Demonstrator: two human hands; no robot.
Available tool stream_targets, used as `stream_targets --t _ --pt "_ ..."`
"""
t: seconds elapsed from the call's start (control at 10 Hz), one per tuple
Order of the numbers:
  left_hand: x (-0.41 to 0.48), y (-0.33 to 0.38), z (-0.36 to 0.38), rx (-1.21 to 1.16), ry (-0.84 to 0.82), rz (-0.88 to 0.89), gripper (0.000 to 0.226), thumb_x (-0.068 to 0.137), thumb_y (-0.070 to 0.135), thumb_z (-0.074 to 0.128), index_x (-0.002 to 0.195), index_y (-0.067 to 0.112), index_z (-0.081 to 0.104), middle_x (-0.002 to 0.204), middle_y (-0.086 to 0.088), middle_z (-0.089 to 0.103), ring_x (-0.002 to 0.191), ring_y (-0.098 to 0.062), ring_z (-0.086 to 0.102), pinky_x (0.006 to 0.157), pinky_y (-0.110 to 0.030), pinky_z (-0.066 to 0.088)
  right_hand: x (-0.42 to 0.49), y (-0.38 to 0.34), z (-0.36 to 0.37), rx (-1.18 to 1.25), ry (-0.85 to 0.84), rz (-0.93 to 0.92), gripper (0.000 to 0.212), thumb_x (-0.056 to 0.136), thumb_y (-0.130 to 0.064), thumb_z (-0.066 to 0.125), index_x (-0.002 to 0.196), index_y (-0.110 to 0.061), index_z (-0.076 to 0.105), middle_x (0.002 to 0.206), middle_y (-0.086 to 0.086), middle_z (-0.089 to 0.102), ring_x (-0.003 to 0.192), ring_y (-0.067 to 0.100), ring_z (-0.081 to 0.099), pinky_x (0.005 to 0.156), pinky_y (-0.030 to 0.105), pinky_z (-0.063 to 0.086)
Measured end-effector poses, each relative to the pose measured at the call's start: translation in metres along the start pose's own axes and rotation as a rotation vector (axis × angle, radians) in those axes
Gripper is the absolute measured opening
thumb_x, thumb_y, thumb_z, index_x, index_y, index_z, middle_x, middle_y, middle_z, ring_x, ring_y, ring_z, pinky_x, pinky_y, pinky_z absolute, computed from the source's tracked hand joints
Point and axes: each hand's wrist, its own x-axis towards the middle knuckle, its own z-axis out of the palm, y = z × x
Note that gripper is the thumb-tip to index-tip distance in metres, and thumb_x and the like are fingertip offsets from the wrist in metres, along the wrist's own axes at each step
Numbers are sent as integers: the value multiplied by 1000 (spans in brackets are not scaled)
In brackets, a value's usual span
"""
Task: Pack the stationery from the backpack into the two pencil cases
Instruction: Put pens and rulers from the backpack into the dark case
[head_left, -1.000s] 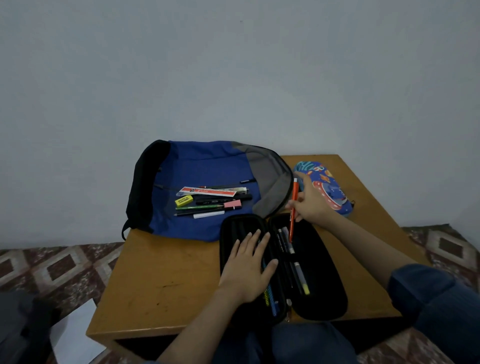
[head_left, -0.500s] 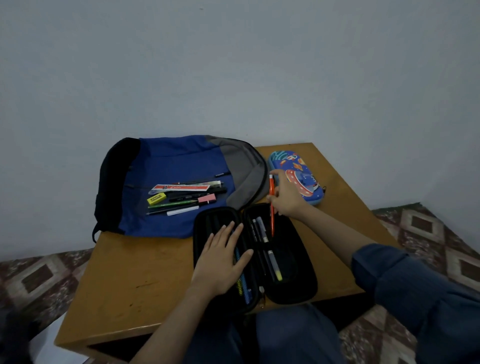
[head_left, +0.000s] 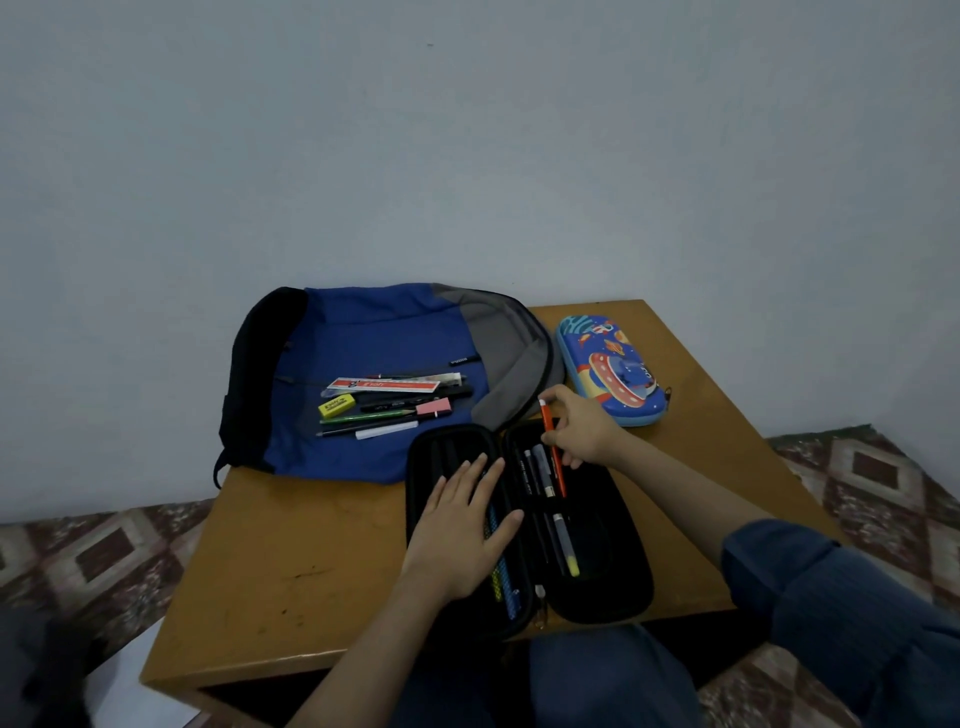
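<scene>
A black pencil case (head_left: 613, 561) lies open on the table's near edge, with several pens inside. My left hand (head_left: 462, 535) rests flat on its left half, fingers straight. My right hand (head_left: 582, 431) pinches an orange pen (head_left: 557, 467) whose lower end lies in the case's right half beside the other pens. A blue and grey backpack (head_left: 374, 332) lies flat behind the case. Loose stationery sits on it: a ruler (head_left: 384, 385), a yellow eraser (head_left: 336, 406), a pink highlighter (head_left: 434, 408), a white pen (head_left: 387, 430) and pencils. A blue cartoon pencil case (head_left: 610, 376) is zipped shut at the far right.
The wooden table (head_left: 291, 561) stands against a plain wall. Patterned floor tiles show on both sides. A white sheet (head_left: 124, 675) and a dark shape lie on the floor at lower left. My lap is under the near edge.
My right hand has lowered the orange pen into the right half of the black case. The left hand stays flat on the left half. The camera view shifted.
</scene>
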Motion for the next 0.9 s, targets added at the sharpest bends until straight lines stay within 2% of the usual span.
stream_targets --t 0.3,0.4,0.7,0.9 --pt "0 0 0 3 4 2 62 96 56 21 148 33 -3 158 10 -3 144 -5 -7 117 -26 -7 -7 6 6 -78 -75 71 24 89 -9 58 112 -4 57 64 6 56 40 7 53 36 16 42" --pt "0 -1 1 -1 4 1 62 96 56 22 148 33 -3 158 10 -2 144 -5 -7 117 -26 -7 -10 4 7 -97 -120 90 24 89 -10 58 113 -5 56 66 7 58 48 11 55 38 16 43" --pt "0 -1 1 -6 7 0 62 95 56 22 148 33 -3 158 10 -2 144 -5 -7 117 -26 -8 -16 2 3 -89 -188 87 25 90 -13 59 113 -5 55 68 7 59 51 13 58 42 17 47" --pt "0 0 0 0 6 1 62 95 56 21 148 33 -3 158 10 -2 144 -5 -7 117 -26 -8 -17 2 4 -84 -177 82 17 88 -14 63 103 -10 55 68 6 59 52 12 57 42 17 46"
